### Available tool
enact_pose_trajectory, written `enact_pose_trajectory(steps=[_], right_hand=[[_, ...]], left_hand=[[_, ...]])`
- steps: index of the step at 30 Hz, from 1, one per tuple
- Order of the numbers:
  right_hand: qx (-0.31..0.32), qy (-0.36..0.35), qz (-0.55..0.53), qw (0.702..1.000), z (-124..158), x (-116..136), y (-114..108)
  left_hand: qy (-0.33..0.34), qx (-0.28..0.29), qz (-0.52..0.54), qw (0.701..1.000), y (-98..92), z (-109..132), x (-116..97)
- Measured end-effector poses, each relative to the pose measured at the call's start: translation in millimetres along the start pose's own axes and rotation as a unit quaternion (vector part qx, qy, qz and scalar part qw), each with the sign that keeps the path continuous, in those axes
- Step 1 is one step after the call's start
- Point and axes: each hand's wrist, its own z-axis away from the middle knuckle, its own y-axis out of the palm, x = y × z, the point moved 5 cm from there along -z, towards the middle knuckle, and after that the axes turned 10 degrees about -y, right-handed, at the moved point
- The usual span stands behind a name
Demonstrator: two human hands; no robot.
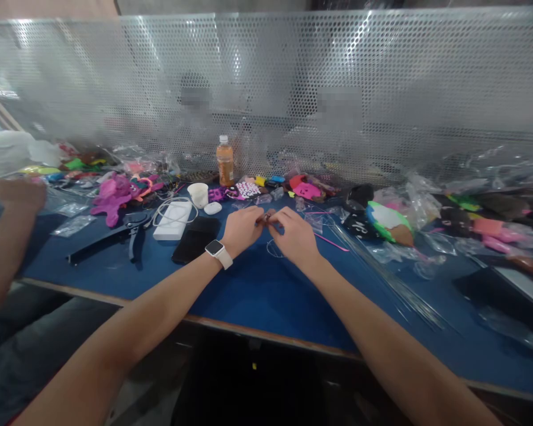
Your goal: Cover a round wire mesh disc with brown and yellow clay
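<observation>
My left hand [243, 229], with a pale watch [214, 248] on its wrist, is closed in a pinch over the middle of the blue table [257, 302]. Facing it, my right hand [293, 236] is closed too, its thumb and fingertips pressed together. Between the fingertips of both sits a small brownish piece [269, 215], too small and partly hidden to name. A thin loop of clear wire [274, 248] hangs or lies just below the fingers; which, I cannot tell. Right of my right hand lies a thin pink strip [332, 242].
Left are a dark phone [196, 238], a white box [173, 221] with a cable, black-handled pliers [111, 239], a cup [198, 194] and a bottle [225, 163]. Right lie long thin wires [395, 281] and bagged colourful pieces [388, 223]. Another person's hand [20, 194] is far left. A perforated metal screen [266, 89] stands behind.
</observation>
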Motion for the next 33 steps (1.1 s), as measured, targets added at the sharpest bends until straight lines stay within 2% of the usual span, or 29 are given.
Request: enact_pose_trajectory(steps=[4,10,14,20,26,33], right_hand=[[0.000,0.009,-0.004,1.000,0,-4,-2],[0.040,-0.015,-0.027,0.999,-1,-7,-2],[0.045,-0.013,-0.026,0.999,-2,-9,-1],[0.047,-0.015,-0.011,0.999,-5,-11,-4],[0.055,-0.037,0.006,0.998,-6,-15,-10],[0.071,-0.072,0.029,0.994,-7,-23,-13]], left_hand=[[0.006,-0.002,0.008,1.000,-0.9,-1,1],[0.020,0.002,0.030,0.999,-1.3,0,-1],[0.007,0.004,0.047,0.999,-3.1,0,-5],[0.006,0.000,0.124,0.992,-6.6,-1,-4],[0.050,0.039,0.222,0.973,-10.0,-3,-5],[0.006,0.086,0.306,0.948,0.3,-5,-1]])
